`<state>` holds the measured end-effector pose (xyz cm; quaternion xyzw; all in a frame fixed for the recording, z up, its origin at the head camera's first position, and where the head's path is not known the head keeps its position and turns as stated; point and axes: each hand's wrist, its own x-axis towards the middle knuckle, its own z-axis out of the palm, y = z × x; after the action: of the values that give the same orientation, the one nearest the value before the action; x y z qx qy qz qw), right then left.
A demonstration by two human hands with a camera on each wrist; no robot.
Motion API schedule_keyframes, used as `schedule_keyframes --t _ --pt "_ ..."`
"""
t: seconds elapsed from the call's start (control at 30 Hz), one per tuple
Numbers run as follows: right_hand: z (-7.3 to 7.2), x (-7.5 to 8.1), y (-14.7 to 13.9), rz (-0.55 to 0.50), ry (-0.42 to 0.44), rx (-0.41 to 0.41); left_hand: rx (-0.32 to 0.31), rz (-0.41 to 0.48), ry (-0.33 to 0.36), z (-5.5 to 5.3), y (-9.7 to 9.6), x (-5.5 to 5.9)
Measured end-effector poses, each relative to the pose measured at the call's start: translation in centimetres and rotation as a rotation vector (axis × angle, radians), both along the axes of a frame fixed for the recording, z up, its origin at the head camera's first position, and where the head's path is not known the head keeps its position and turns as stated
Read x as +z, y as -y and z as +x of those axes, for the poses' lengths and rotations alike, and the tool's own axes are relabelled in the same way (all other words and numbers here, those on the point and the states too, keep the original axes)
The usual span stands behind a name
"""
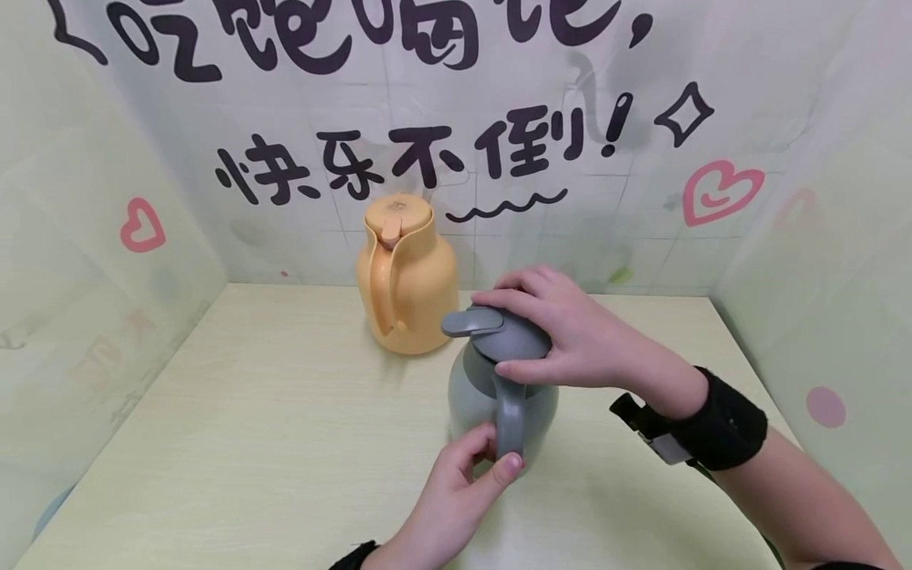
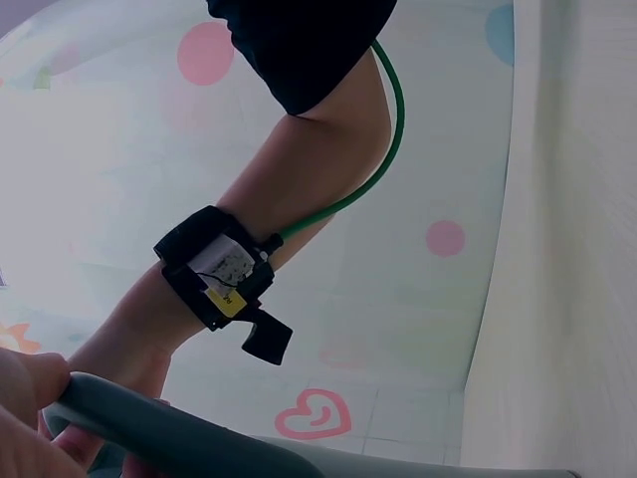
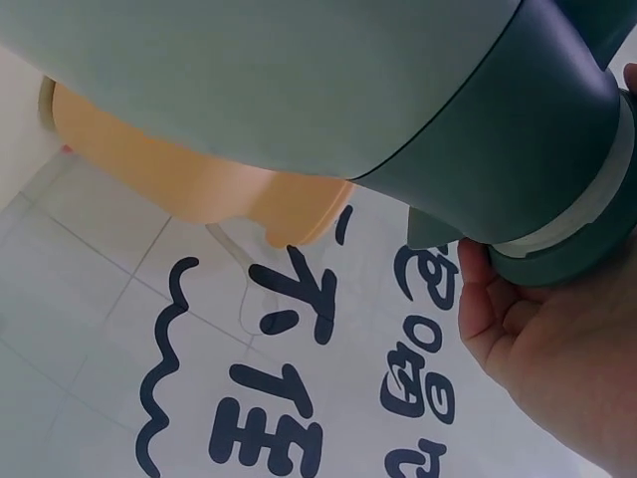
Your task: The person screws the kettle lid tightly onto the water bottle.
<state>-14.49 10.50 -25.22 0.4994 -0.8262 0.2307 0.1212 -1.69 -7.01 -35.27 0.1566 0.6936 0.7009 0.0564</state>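
A grey-green thermos jug (image 1: 466,408) stands on the table in the middle of the head view, its handle (image 1: 509,423) turned towards me. My left hand (image 1: 452,491) grips the lower end of that handle, thumb along its side. From the right, my right hand (image 1: 570,332) reaches over the top and holds the dark grey lid (image 1: 520,342) between thumb and fingers. The lid's tab points left, away from the handle. In the right wrist view, a pale band shows between the lid (image 3: 567,264) and the jug's dark collar (image 3: 528,129).
An orange-yellow thermos jug (image 1: 420,293) with its lid on stands behind and to the left. Printed plastic sheets (image 1: 313,237) with black lettering and pink hearts wall the table (image 1: 271,412) at the back and sides. A green cable (image 2: 398,119) runs along the right arm.
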Motion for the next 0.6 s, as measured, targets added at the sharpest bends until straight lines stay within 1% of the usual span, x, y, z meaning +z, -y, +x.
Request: schedule_keyframes --t 0.17,0.37,0.5,0.6 --pt "0.0 -0.5 0.0 0.002 -0.006 -0.005 0.002 -0.001 -0.005 0.0 0.0 0.1" --pt "0.0 -0.9 0.1 0.000 -0.006 0.003 -0.003 -0.002 0.008 0.0 0.0 0.1" --pt "-0.2 -1.1 0.0 -0.004 -0.015 0.042 0.002 -0.005 0.001 0.0 0.0 0.1" --pt "-0.5 -1.2 -0.2 -0.029 0.016 0.097 0.002 -0.004 -0.005 0.0 0.0 0.1"
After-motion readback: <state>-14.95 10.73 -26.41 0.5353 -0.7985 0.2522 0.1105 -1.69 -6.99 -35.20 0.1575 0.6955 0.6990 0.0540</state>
